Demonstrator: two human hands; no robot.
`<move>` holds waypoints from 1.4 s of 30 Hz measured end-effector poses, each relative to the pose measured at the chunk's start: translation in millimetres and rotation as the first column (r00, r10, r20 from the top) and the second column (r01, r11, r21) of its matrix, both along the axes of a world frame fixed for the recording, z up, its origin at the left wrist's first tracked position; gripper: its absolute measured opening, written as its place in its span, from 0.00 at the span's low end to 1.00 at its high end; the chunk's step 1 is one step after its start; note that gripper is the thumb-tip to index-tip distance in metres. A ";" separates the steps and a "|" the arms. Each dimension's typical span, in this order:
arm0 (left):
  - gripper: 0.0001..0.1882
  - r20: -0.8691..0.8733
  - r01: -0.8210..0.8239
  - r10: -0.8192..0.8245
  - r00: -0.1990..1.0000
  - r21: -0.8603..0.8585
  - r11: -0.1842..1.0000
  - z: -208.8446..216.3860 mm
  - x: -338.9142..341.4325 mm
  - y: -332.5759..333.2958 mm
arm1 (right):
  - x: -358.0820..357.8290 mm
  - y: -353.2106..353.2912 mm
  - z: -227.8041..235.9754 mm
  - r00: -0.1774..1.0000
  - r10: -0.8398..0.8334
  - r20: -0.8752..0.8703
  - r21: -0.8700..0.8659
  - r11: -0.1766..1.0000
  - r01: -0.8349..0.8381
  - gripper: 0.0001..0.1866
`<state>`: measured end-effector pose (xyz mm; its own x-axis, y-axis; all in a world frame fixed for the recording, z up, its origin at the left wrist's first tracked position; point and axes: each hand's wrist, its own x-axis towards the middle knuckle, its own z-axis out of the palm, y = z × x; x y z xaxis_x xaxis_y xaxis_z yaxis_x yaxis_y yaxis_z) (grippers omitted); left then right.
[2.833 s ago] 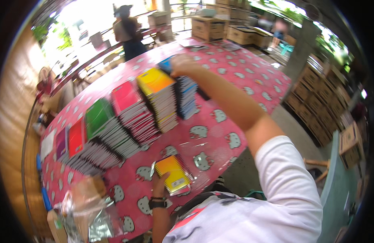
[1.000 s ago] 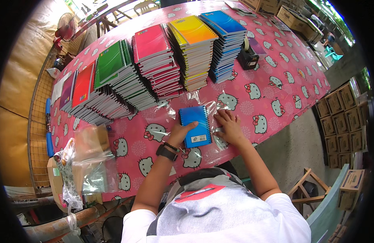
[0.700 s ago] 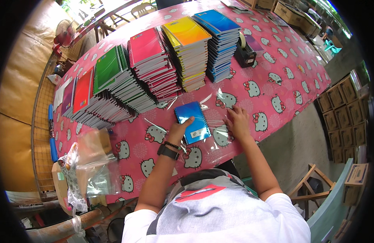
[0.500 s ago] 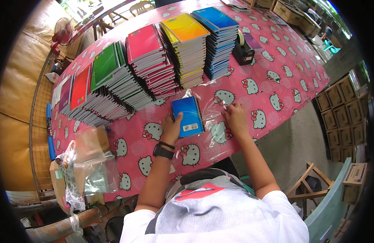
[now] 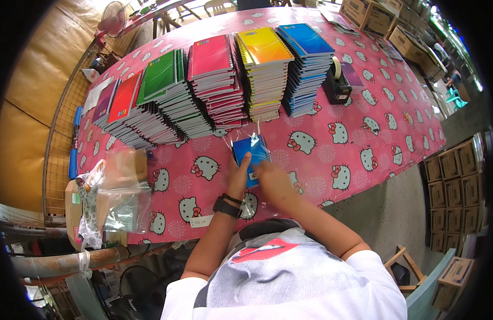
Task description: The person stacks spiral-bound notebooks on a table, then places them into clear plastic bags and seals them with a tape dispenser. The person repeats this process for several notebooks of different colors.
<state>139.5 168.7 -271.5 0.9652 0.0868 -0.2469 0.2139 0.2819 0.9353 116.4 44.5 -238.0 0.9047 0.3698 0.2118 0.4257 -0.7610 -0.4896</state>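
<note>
A small blue spiral notebook [image 5: 240,148] lies on the pink patterned tablecloth in front of me, with clear plastic film [image 5: 257,129] around it. My left hand [image 5: 237,178] holds the notebook by its left side, thumb pressed on the cover and the other fingers mostly hidden. Over the notebook's right part lies my right hand [image 5: 275,182], its fingers on the film and smeared by motion, so their grip cannot be made out. Just beyond stand stacks of yellow notebooks [image 5: 265,47], pink notebooks [image 5: 210,56] and blue notebooks [image 5: 306,40].
Green notebooks [image 5: 163,74], red notebooks [image 5: 124,98] and purple ones [image 5: 104,101] are stacked at left. A black tape dispenser [image 5: 337,89] stands right of the blue stack. Clear plastic bags [image 5: 123,205] lie at the near left. Cartons [image 5: 454,186] are piled beyond the table's right edge.
My right hand has moved left from the film beside the notebook to on top of it. Film now covers part of the cover. The view has shifted, and the left hand keeps its hold.
</note>
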 end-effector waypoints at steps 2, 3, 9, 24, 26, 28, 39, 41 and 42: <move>0.33 0.042 0.121 -0.132 0.990 0.199 0.972 -19.4 5.4 2.8 | -23.4 9.0 -12.6 0.977 0.180 -0.111 -0.077 0.979 -0.189 0.11; 0.34 0.088 0.075 -0.115 0.989 0.372 0.925 -21.3 9.0 4.4 | -16.8 4.4 -6.8 0.943 0.279 -0.180 -0.011 0.958 -0.286 0.11; 0.39 0.163 -0.043 -0.040 0.986 0.478 0.877 -38.7 -5.2 4.9 | 51.1 -38.4 3.6 0.997 0.075 0.024 0.030 0.997 -0.075 0.17; 0.27 0.128 -0.112 0.082 0.988 0.252 0.961 -21.7 -10.3 -2.8 | 66.9 -33.0 -35.2 0.775 0.367 -0.514 0.657 0.749 0.080 0.33; 0.23 0.085 -0.158 0.140 0.987 0.270 0.950 -18.3 -12.6 -8.5 | 65.4 -34.8 -49.4 0.962 0.172 -0.214 0.399 0.914 -0.075 0.34; 0.23 0.131 -0.233 0.193 0.972 0.535 0.812 -40.8 -17.2 -5.9 | 59.9 -30.8 -43.9 0.988 0.155 0.013 0.094 0.983 -0.155 0.34; 0.22 0.178 -0.377 0.337 0.924 0.562 0.736 -51.2 -5.9 -20.2 | 55.2 -23.8 -38.8 0.952 0.298 0.074 -0.229 0.934 -0.274 0.33; 0.23 0.113 -0.381 0.374 0.921 0.466 0.798 -57.5 -7.9 -14.4 | 57.0 -25.7 -36.7 0.939 0.337 0.067 -0.251 0.917 -0.311 0.33; 0.22 0.118 -0.379 0.369 0.922 0.479 0.792 -56.2 -8.8 -15.5 | 55.6 -28.4 -36.5 0.934 0.354 0.056 -0.264 0.907 -0.328 0.33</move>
<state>130.7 153.2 -327.7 0.8364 0.5449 -0.0590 0.1680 -0.1523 0.9739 172.0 16.1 -274.6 0.6930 0.7037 0.1568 0.7173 -0.6514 -0.2473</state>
